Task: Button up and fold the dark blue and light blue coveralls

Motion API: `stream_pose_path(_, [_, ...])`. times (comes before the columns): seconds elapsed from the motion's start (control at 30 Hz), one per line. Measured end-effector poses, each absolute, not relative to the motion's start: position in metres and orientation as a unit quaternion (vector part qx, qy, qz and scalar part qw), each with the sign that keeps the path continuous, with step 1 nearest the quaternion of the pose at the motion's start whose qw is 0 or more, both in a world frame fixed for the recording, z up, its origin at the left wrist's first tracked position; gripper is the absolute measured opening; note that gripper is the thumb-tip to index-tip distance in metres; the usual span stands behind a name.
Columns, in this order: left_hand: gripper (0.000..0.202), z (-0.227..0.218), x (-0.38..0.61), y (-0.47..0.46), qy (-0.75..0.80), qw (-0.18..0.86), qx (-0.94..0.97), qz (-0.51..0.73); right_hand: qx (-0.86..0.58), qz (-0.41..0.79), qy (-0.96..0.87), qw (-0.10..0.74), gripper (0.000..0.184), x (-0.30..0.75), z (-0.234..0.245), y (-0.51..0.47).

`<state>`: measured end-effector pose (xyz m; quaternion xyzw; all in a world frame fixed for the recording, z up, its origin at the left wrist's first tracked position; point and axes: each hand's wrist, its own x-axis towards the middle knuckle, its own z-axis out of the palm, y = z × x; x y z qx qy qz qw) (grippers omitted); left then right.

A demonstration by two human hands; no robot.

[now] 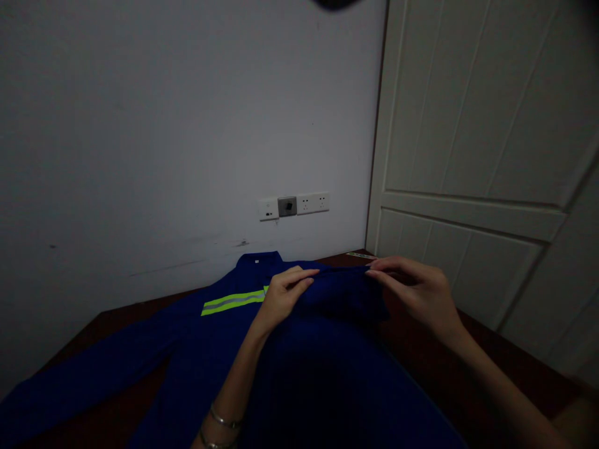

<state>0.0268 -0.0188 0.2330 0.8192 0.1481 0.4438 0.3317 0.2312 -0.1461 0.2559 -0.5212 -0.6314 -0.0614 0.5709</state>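
A dark blue work jacket (206,362) with a yellow-green reflective stripe (233,302) lies spread on a dark brown table (491,368). Its collar (259,260) points toward the wall. My left hand (283,294) pinches a raised fold of the blue cloth near the jacket's shoulder. My right hand (418,291) pinches the same fold at its right end, fingers closed on the fabric. The fold is lifted a little off the table between both hands. Two bracelets (223,427) circle my left wrist.
A grey-white wall stands right behind the table, with a row of sockets and a switch (294,205). A white panelled door (486,156) fills the right side. One jacket sleeve (70,386) stretches to the near left.
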Motion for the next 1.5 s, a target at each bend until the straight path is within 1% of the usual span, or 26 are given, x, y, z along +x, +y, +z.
stream_pose_path(0.2, [0.023,0.234,0.027,-0.02,0.169,0.323,0.801,0.475,-0.54,-0.088,-0.623,0.559,0.015,0.225,0.256,-0.148])
stream_pose_path(0.3, [0.029,0.237,0.024,-0.023,0.19,0.322,0.789,0.488,-0.542,-0.118,-0.621,0.553,0.015,0.225,0.254,-0.147])
stream_pose_path(0.37, [0.031,0.24,0.02,-0.024,0.195,0.327,0.794,0.475,-0.541,-0.131,-0.626,0.545,0.015,0.225,0.254,-0.146])
stream_pose_path(0.47, [0.019,0.244,0.016,-0.024,0.194,0.341,0.804,0.446,-0.536,-0.133,-0.64,0.534,0.014,0.227,0.255,-0.147])
stream_pose_path(0.5, [0.014,0.244,0.015,-0.023,0.189,0.36,0.798,0.445,-0.533,-0.13,-0.643,0.534,0.013,0.228,0.256,-0.148])
stream_pose_path(0.57, [0.011,0.245,0.015,-0.023,0.17,0.429,0.761,0.456,-0.531,-0.121,-0.639,0.543,0.012,0.228,0.258,-0.15])
stream_pose_path(0.7, [0.017,0.242,0.022,-0.027,0.123,0.596,0.637,0.473,-0.522,-0.1,-0.63,0.566,0.012,0.227,0.261,-0.153])
stream_pose_path(0.8, [0.025,0.24,0.03,-0.032,0.12,0.642,0.57,0.498,-0.523,-0.077,-0.636,0.562,0.016,0.226,0.263,-0.152])
stream_pose_path(0.87, [0.027,0.239,0.034,-0.034,0.126,0.636,0.554,0.522,-0.53,-0.067,-0.645,0.547,0.021,0.225,0.265,-0.15])
stream_pose_path(0.97, [0.023,0.238,0.038,-0.035,0.131,0.612,0.566,0.536,-0.531,-0.052,-0.683,0.498,0.028,0.224,0.27,-0.147])
stream_pose_path(1.03, [0.03,0.238,0.039,-0.035,0.136,0.591,0.585,0.539,-0.524,-0.039,-0.713,0.465,0.03,0.224,0.273,-0.145])
stream_pose_path(1.1, [0.04,0.239,0.039,-0.035,0.151,0.561,0.604,0.545,-0.517,-0.03,-0.73,0.447,0.031,0.224,0.275,-0.144])
stream_pose_path(1.13, [0.041,0.239,0.039,-0.034,0.162,0.543,0.615,0.548,-0.515,-0.028,-0.733,0.443,0.031,0.225,0.276,-0.143])
stream_pose_path(1.2, [0.037,0.24,0.038,-0.03,0.185,0.501,0.646,0.545,-0.516,-0.028,-0.735,0.439,0.031,0.229,0.276,-0.142])
stream_pose_path(1.3, [0.025,0.245,0.04,-0.019,0.206,0.43,0.697,0.536,-0.522,-0.028,-0.747,0.412,0.03,0.237,0.276,-0.14])
stream_pose_path(1.4, [0.017,0.256,0.048,-0.008,0.201,0.393,0.724,0.53,-0.541,-0.031,-0.752,0.376,0.03,0.242,0.281,-0.136])
stream_pose_path(1.43, [0.016,0.261,0.053,-0.005,0.198,0.387,0.73,0.528,-0.55,-0.038,-0.747,0.372,0.032,0.242,0.283,-0.135])
stream_pose_path(1.5, [0.014,0.271,0.065,-0.003,0.189,0.371,0.745,0.521,-0.565,-0.073,-0.729,0.379,0.041,0.239,0.289,-0.13])
